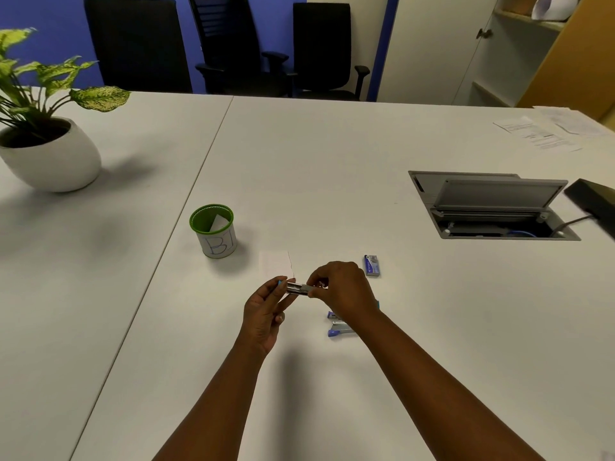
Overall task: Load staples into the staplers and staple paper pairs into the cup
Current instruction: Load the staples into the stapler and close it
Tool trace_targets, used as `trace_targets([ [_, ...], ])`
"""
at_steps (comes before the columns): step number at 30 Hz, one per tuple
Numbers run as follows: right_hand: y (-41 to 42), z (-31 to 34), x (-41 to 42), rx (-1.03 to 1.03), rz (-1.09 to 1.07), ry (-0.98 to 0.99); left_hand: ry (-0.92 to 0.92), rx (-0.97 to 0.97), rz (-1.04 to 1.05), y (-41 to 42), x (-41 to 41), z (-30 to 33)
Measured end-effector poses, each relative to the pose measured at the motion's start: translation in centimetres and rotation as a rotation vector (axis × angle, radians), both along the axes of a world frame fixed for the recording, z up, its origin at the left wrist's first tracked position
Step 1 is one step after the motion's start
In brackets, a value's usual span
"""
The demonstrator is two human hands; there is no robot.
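Observation:
My left hand (264,309) holds a small blue and silver stapler (297,287) above the white table (432,327). My right hand (342,287) pinches the stapler's other end with thumb and fingers. A second, purple stapler (337,327) lies open on the table, partly hidden under my right wrist. A small blue staple box (371,265) lies to the right of my hands. White paper slips (276,262) lie just beyond my hands. The green-rimmed cup (214,230), marked with blue letters, stands to the left with a paper piece inside.
A potted plant (50,151) stands at the far left. An open cable hatch (492,207) is sunk in the table at right, beside a black device (592,201). Printed sheets (545,131) lie at the far right. Black office chairs (239,48) stand behind the table.

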State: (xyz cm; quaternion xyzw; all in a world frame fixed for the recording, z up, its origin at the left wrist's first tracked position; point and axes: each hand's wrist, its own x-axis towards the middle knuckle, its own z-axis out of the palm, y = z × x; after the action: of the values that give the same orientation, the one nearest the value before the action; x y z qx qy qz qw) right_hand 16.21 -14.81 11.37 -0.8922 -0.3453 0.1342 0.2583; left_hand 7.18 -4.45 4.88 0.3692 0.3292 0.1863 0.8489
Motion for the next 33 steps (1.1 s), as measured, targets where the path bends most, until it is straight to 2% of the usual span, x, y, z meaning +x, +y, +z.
trace_targets([
  [12, 0.4, 0.1, 0.0, -0.078, 0.022, -0.032, -0.008, -0.022, 0.019, 0.1, 0.1, 0.0],
  [19, -0.1, 0.5, -0.2, -0.006, 0.015, -0.016, -0.016, -0.058, 0.037, 0.2, 0.1, -0.1],
  [27, -1.0, 0.7, 0.3, -0.106, 0.016, -0.096, -0.077, -0.193, 0.07, 0.1, 0.2, -0.4],
  [33, -0.5, 1.9, 0.7, -0.228, 0.088, -0.177, -0.086, -0.216, -0.008, -0.3, 0.4, -0.6],
])
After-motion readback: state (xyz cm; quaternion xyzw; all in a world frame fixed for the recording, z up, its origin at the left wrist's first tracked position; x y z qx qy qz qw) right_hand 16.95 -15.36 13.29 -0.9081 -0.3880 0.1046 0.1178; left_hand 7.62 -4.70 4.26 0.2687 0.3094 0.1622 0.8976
